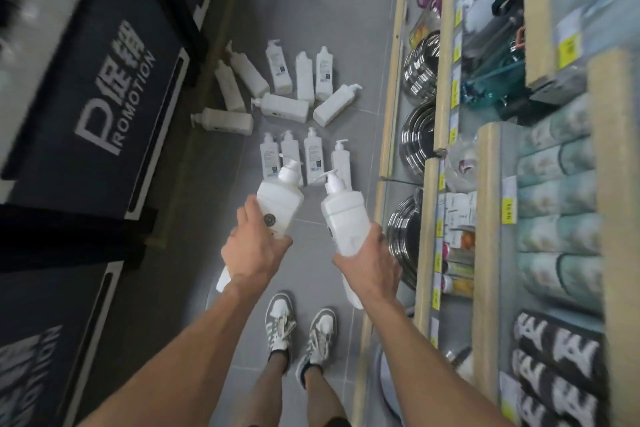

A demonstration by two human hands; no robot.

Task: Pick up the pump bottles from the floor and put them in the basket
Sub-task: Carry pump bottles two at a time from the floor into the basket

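At the bottom centre of the frame, two grey-and-white lace-up sneakers (pixel 299 329) stand on the grey tiled floor (pixel 294 10), toes toward the top of the picture. Just above them, both bare forearms reach up into the middle of the frame, each hand wrapped around bottles.

The left hand (pixel 252 253) grips a white, flat-sided plastic pump bottle (pixel 278 208) whose long axis runs up and slightly right, pump head toward the top of the frame; a small dark round mark shows on its face. The thumb lies along the bottle's left edge and the other fingers curl around its lower body. A second white bottle end (pixel 223 279) pokes out below the wrist, so this hand seems to hold two.

The right hand (pixel 372 262) clamps a matching white pump bottle (pixel 346 218), its axis leaning up and left, nozzle turned left. The fingers close around its lower half, and another white bottle end (pixel 353 291) projects below the palm.

Beyond the hands, four white pump bottles (pixel 304 158) lie side by side on the floor, pumps toward the top. Farther off, in the upper centre, a looser group of white pump bottles (pixel 284 90) lies scattered at mixed angles.

A dark display stand printed "PROMOTION" (pixel 104 90) fills the left; wooden-edged shelves (pixel 485 184) of goods fill the right.
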